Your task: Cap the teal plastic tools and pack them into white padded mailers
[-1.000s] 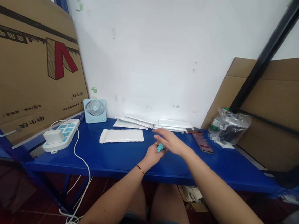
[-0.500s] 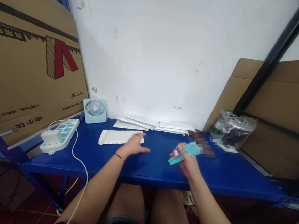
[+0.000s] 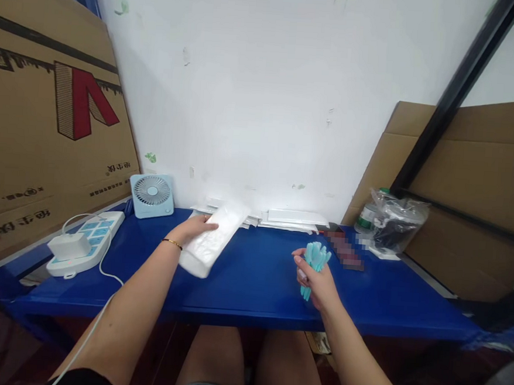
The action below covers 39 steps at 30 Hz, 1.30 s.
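My left hand [image 3: 195, 229] grips a long white pouch [image 3: 214, 239] by its left side, thumb on top. The pouch is tilted above the blue table, its wider near end towards me and its far end blurred in front of the white packets at the wall. Over the right part of the table, my right hand [image 3: 315, 276] is closed around a bundle of thin teal strips [image 3: 317, 255]. The strips stick up above the fingers and a little below them; their exact kind cannot be made out.
Flat white packets [image 3: 297, 217] lie along the wall. A light blue fan [image 3: 152, 196] and a white power strip [image 3: 88, 245] with a plug and cable stand at left. A bagged dark object [image 3: 393, 225], a bottle [image 3: 364, 217] and cardboard [image 3: 469, 231] are at right.
My left hand has taken hold of the white pouch, lifted it off the table and turned it. My right hand has turned the teal bundle from lying slanted to upright.
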### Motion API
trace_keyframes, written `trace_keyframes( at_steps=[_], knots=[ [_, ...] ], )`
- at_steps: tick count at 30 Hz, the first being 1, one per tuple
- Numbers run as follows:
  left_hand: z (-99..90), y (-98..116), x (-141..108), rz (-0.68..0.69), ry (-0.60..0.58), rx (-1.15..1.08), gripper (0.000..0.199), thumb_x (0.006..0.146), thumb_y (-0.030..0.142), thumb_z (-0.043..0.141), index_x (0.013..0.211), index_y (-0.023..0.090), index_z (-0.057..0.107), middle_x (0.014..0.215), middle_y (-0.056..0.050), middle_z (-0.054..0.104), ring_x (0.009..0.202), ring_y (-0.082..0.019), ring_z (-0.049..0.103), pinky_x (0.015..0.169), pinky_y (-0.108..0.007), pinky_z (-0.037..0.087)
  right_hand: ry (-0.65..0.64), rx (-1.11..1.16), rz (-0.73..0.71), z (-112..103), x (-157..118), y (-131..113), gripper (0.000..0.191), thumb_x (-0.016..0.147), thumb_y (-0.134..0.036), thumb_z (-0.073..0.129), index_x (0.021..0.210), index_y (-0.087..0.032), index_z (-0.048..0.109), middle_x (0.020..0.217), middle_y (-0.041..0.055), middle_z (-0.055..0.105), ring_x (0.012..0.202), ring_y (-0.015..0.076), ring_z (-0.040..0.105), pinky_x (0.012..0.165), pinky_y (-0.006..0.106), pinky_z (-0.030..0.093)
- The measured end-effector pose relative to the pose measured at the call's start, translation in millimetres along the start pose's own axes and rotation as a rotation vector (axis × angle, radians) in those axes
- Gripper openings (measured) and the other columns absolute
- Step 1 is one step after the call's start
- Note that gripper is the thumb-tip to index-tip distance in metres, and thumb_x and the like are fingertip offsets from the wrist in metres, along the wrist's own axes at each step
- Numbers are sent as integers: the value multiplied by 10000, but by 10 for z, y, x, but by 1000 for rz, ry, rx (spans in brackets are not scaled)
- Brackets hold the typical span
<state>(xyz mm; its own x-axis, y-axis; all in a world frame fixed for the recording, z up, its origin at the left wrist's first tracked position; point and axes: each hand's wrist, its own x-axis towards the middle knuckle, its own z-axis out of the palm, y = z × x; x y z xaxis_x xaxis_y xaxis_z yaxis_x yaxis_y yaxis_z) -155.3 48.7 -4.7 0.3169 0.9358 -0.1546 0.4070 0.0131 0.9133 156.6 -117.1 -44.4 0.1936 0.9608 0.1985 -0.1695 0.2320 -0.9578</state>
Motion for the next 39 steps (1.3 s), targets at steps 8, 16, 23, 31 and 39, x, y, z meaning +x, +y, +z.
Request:
trace_keyframes(
  at_steps=[8, 16, 23, 31, 39],
  knots=[
    [1216, 342, -450, 301, 324, -1142, 330, 768, 148, 646, 1088, 151, 566, 1166, -100, 628, 1067, -185, 597, 949, -309, 479, 120, -130, -9, 499, -13, 88, 367, 607, -403, 760, 850, -156, 641, 457, -63, 404, 393, 89, 330, 379, 240, 261],
    [1367, -46, -1008, 489, 679, 102, 1242, 509, 553, 791, 1451, 274, 31, 1535, -120, 78, 1407, -324, 5, 1124, -518, 163, 64, -110, 169, 69, -30, -32, 325, 623, -335, 740, 576, -198, 449, 397, -76, 360, 348, 69, 285, 353, 225, 204],
    [1539, 292, -691, 786, 29, 932, 1294, 447, 491, 797, 1463, 247, 35, 1458, -143, 295, 1384, -369, 110, 1086, -575, -51, -70, -138, 264, -291, -78, -131, 304, 629, -306, 749, 577, -199, 469, 376, -77, 365, 321, 62, 261, 349, 219, 174],
    [1693, 489, -488, 618, 152, 582, 475, 667, 310, 646, 1120, 239, 528, 1024, -55, 636, 968, -258, 588, 944, -404, 385, 173, 105, -281, -409, 126, -846, 200, 735, -334, 686, 692, -183, 563, 426, -78, 396, 358, 60, 299, 382, 223, 270],
    [1878, 723, -448, 650, 253, 343, 641, 606, 308, 702, 1192, 255, 446, 1073, -31, 614, 932, -231, 592, 758, -307, 466, 194, 394, -529, 131, 318, -1274, 230, 802, -360, 601, 663, -196, 519, 547, -53, 511, 604, 126, 573, 752, 341, 498]
  ],
)
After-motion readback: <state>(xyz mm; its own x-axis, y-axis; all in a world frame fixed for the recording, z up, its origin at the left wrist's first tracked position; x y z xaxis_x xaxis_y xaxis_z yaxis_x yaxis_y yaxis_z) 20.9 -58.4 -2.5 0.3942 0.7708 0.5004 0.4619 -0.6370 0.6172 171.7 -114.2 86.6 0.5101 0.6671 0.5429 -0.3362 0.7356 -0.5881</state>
